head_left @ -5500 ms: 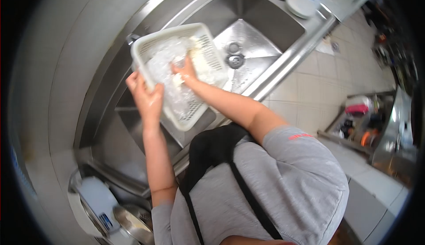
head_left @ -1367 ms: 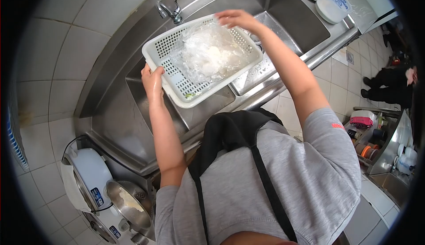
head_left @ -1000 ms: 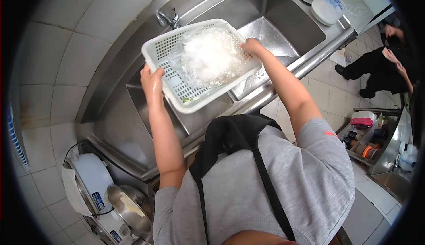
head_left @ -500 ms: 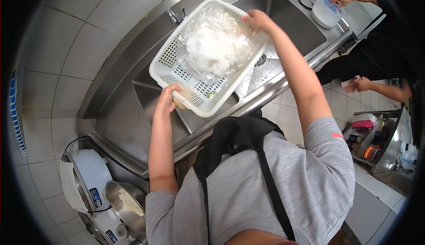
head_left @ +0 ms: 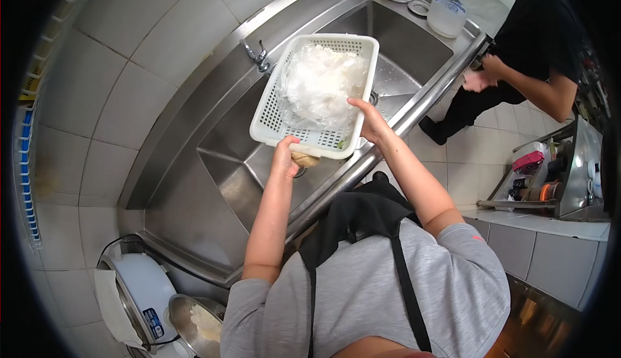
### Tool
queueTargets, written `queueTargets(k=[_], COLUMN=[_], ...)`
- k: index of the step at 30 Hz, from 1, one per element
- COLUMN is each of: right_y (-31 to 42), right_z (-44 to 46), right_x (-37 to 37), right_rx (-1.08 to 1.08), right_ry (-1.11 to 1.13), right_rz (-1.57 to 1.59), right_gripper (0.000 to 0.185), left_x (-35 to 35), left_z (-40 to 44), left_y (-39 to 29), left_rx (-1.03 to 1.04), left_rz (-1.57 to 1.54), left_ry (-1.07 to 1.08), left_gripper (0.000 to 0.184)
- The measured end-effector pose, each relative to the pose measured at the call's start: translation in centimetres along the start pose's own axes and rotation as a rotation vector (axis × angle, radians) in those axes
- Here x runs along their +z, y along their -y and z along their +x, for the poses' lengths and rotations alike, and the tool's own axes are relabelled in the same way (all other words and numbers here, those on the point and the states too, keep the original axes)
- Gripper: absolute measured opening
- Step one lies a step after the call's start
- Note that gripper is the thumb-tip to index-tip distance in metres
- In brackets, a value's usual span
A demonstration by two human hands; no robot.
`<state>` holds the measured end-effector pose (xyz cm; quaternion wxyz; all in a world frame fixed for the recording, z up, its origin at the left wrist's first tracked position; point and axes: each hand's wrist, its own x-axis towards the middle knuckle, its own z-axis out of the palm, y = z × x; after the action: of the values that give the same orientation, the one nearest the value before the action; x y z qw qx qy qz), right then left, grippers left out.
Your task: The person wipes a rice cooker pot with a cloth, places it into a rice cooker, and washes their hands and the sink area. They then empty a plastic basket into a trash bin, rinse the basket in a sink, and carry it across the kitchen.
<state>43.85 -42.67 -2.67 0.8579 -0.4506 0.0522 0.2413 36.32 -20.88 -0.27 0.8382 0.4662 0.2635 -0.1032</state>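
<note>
A white plastic basket with slotted walls is held over the sink divider. Inside it lies a crumpled clear plastic bag with white contents I cannot make out. A small green scrap sits in the basket's near corner. My left hand grips the near rim, thumb on top. Beside its fingers, under the rim, shows a tan lump of unclear kind. My right hand is closed on the basket's right side, near the front corner, with its thumb over the edge.
A steel double sink with a faucet runs along the tiled wall. At lower left stand a rice cooker and a steel bowl. A co-worker at right handles a translucent tub. Beyond is a shelf cart.
My right hand has shifted from the basket's far right corner to its near right side. The basket has turned and come lower in view. The co-worker has moved, wiping hand now at the tub's top.
</note>
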Motion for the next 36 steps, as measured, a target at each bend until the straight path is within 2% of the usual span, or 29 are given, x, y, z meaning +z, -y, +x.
queueTargets(k=[1, 3, 7, 8, 9, 10, 11, 13, 15, 16, 17, 19, 20, 21, 22, 23, 24, 25, 26, 27, 29, 31, 33, 35, 36], right_y=[0.0, 0.2, 2.6, 3.2, 3.0, 3.0, 3.8, 5.3, 6.5, 6.5, 6.7, 7.5, 8.0, 9.0, 9.5, 9.9, 10.0, 10.2, 10.8, 11.7, 12.2, 13.1, 13.8, 14.1, 13.8], right_z=[0.2, 0.4, -1.2, -1.3, -0.6, 0.3, -0.2, -1.5, -3.2, -3.0, -3.2, -4.2, -4.8, -5.5, -6.1, -6.5, -6.7, -7.3, -8.6, -10.4, -12.9, -16.9, -21.0, -25.0, -24.8], right_x=[0.0, -0.7, -0.3, -0.4, -1.5, -2.8, -2.8, -2.2, -1.2, -1.3, -2.0, -2.4, -2.8, -4.6, -5.2, -5.9, -6.9, -8.0, -9.3, -10.7, -12.5, -16.5, -20.3, -23.6, -22.4], right_rx=[0.019, 0.053, 0.034, 0.019, -0.013, 0.014, -0.001, 0.091, -0.007, 0.007, 0.009, 0.005, 0.008, 0.001, 0.003, 0.019, 0.008, 0.001, -0.020, -0.028, -0.060, -0.115, -0.113, -0.181, -0.205], right_ry=[-0.013, 0.023, 0.037, -0.003, -0.050, 0.016, -0.040, 0.003, 0.130, 0.118, 0.087, 0.001, 0.001, 0.014, 0.048, 0.128, 0.153, 0.180, 0.209, 0.204, 0.125, 0.093, 0.066, -0.032, -0.094], right_rz=[0.047, 0.076, 0.206, 0.205, 0.165, 0.196, 0.133, 0.162, 0.183, 0.186, 0.191, 0.110, 0.134, 0.144, 0.129, 0.190, 0.216, 0.239, 0.257, 0.274, 0.271, 0.317, 0.321, 0.333, 0.318], right_gripper=[0.066, 0.061, 0.059, 0.061, 0.061, 0.058, 0.056, 0.056, 0.062, 0.062, 0.062, 0.061, 0.060, 0.058, 0.058, 0.058, 0.058, 0.057, 0.056, 0.056, 0.055, 0.054, 0.054, 0.052, 0.051], left_x=[0.3, 0.6, 0.4, 0.1, -0.6, -3.2, -6.2, -10.0, -13.1, -14.2, -15.8, -18.7, -19.4, -19.9, -21.0, -23.4, -24.2, -30.7, -28.8, -27.1, -25.4, -20.1, -10.3, -5.3, -3.2], left_z=[-0.2, -0.8, -4.1, -5.4, -6.1, -5.1, -3.7, -3.9, -5.9, -6.2, -7.5, -9.8, -11.7, -13.5, -15.2, -17.3, -19.8, -21.6, -22.1, -23.3, -23.0, -21.6, -18.5, -12.9, -9.6], left_y=[-0.3, -0.4, -0.9, -1.7, -2.4, -2.6, -2.5, -1.7, -1.9, -2.4, -2.8, -4.3, -4.9, -5.2, -5.9, -7.4, -7.8, -9.0, -7.1, -5.6, -3.6, -1.1, 2.2, 6.1, 6.0], left_rx=[0.003, 0.007, 0.212, 0.193, 0.149, 0.146, 0.130, 0.261, 0.408, 0.472, 0.541, 0.544, 0.628, 0.679, 0.817, 0.780, 0.922, 0.783, 0.823, 0.304, -0.027, -0.327, 0.003, 0.589, 0.707], left_rz=[-0.002, 0.002, 0.277, 0.366, 0.463, 0.558, 0.650, 0.461, 0.392, 0.363, 0.218, 0.120, 0.121, 0.175, 0.326, 0.457, 0.714, 0.864, 0.832, 1.015, 1.133, 1.264, 1.290, 1.473, 1.499], left_ry=[0.009, 0.020, 0.171, 0.197, 0.024, -0.031, -0.093, -0.246, -0.421, -0.464, -0.413, -0.561, -0.650, -0.737, -0.881, -1.043, -1.233, -1.195, -1.606, -1.709, -1.645, -1.562, -1.479, -1.166, -0.992], left_gripper=[0.038, 0.036, 0.059, 0.070, 0.058, 0.051, 0.044, 0.030, 0.027, 0.025, 0.025, 0.032, 0.032, 0.032, 0.029, 0.027, 0.029, 0.031, 0.040, 0.054, 0.058, 0.061, 0.053, 0.046, 0.044])
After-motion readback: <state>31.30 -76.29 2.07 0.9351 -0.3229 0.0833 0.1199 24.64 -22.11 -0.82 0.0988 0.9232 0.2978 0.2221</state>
